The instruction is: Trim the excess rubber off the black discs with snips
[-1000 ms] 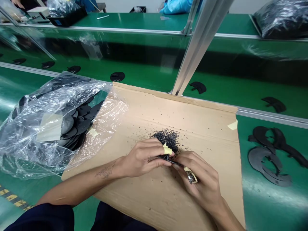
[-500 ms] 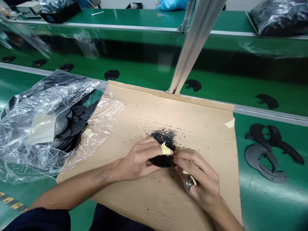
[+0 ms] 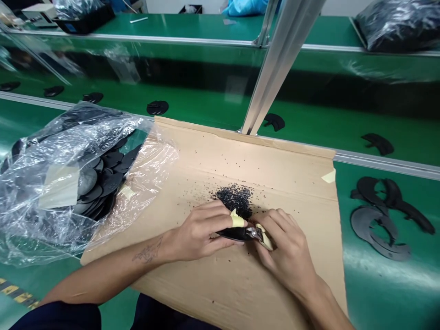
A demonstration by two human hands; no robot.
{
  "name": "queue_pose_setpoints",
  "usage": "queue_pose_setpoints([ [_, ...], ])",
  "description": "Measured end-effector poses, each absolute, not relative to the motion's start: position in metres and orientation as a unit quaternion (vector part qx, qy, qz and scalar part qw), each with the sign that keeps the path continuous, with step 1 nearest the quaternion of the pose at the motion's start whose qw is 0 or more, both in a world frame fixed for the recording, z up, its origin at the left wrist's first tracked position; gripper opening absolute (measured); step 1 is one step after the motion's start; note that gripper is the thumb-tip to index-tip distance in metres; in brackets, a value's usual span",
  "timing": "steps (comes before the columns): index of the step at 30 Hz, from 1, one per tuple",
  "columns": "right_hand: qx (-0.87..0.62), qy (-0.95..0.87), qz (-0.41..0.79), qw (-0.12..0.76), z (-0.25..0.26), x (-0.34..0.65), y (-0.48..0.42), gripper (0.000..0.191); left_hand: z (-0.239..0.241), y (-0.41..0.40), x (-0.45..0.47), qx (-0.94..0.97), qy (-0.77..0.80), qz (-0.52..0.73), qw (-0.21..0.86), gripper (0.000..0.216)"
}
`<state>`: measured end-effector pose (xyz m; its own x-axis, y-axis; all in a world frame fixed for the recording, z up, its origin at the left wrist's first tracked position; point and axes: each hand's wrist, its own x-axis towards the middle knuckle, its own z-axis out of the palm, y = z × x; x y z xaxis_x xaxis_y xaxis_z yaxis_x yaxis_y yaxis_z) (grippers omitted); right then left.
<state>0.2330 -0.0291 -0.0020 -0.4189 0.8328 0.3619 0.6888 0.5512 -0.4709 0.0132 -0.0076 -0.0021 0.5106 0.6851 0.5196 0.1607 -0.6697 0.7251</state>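
My left hand (image 3: pixel 206 227), with yellow tape round a finger, pinches a thin black plastic disc (image 3: pixel 233 233) by its edge. My right hand (image 3: pixel 287 247) is wrapped round small metal nippers (image 3: pixel 253 232). Their jaws meet the disc's right edge; whether they are closed on it I cannot tell. A pale yellow wrapping (image 3: pixel 265 239) shows on the tool or fingers of that hand. Just beyond both hands lies a heap of tiny black bits (image 3: pixel 235 198) on a cardboard sheet (image 3: pixel 192 284).
A clear plastic bag (image 3: pixel 58 142) full of black discs (image 3: pixel 106 178) overlaps the cardboard's left side. Curved black parts (image 3: pixel 374 229) lie on the green table at right. Behind, more black parts (image 3: pixel 157 107) sit spaced along a green strip, and a metal post (image 3: pixel 271 82) rises at the cardboard's back edge.
The nippers have swung from inside my right palm up to the disc's right edge. The disc has tilted slightly, and the parts on the green strip have shifted a little left.
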Motion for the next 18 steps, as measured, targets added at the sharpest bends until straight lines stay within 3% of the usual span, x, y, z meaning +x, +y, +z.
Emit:
queue_pose_setpoints([
  [18,-0.446,-0.864,0.046,0.228,0.0035,0.2346,-0.0291,0.02,-0.0036,-0.0063,0.0167,0.815,0.247,0.426,0.305,0.014],
])
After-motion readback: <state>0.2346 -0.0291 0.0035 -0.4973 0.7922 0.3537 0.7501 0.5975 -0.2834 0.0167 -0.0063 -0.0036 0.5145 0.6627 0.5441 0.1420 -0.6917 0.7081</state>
